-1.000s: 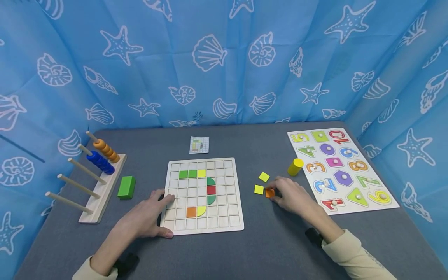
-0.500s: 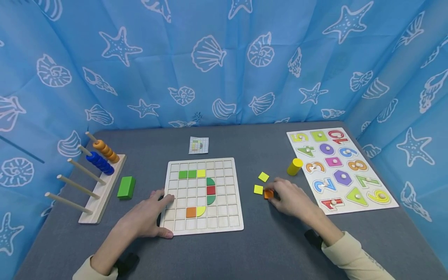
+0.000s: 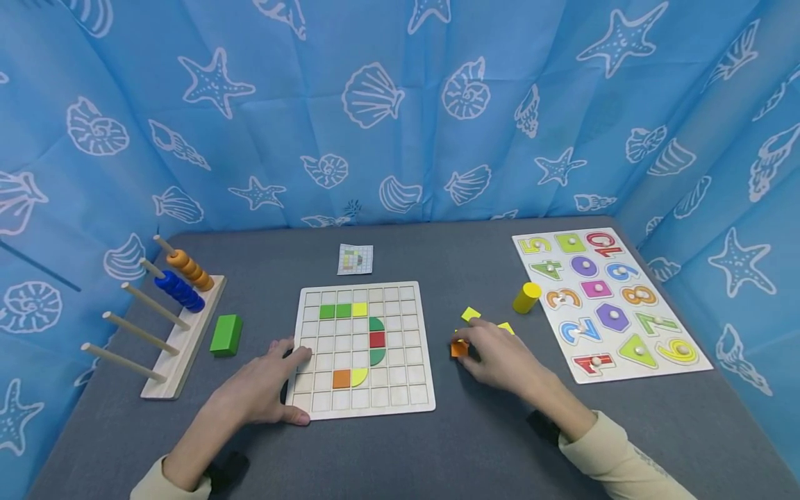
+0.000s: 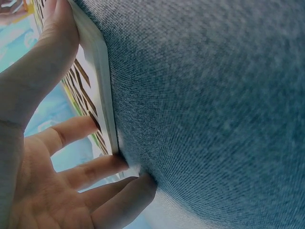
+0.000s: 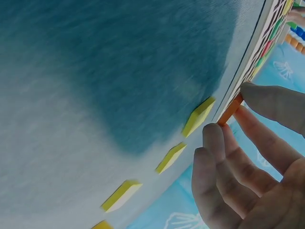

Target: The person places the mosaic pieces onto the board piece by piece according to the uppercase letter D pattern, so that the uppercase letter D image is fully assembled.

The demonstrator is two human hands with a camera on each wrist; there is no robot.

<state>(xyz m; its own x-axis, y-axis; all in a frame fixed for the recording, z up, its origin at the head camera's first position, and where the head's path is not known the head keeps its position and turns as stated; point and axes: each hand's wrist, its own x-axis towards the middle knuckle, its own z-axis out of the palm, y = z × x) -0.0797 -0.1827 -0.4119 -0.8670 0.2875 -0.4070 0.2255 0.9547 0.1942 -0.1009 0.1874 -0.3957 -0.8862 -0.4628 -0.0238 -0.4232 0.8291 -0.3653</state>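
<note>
My right hand [image 3: 500, 354] pinches an orange square tile [image 3: 459, 348] between thumb and fingertips. In the right wrist view this orange tile [image 5: 231, 109] is raised off the cloth. Yellow tiles lie around that hand: one yellow tile [image 3: 471, 314] just beyond it, another partly hidden by the fingers. My left hand [image 3: 265, 385] rests at the left edge of a white grid board [image 3: 398, 396], fingers spread and thumb by the near corner. Green, yellow, red and orange pieces sit in some of its cells, among them an orange tile [image 3: 341, 379] beside a yellow quarter-round.
A small pattern card [image 3: 355, 260] lies behind the board. To the left are a green block [image 3: 226, 335] and a peg stand [image 3: 187, 357] with orange and blue beads. At right stand a yellow cylinder [image 3: 527, 297] and a number puzzle board [image 3: 615, 357].
My right hand has lifted the orange tile and moved it left toward the board. A yellow tile now shows behind that hand. The left hand has stayed in place.
</note>
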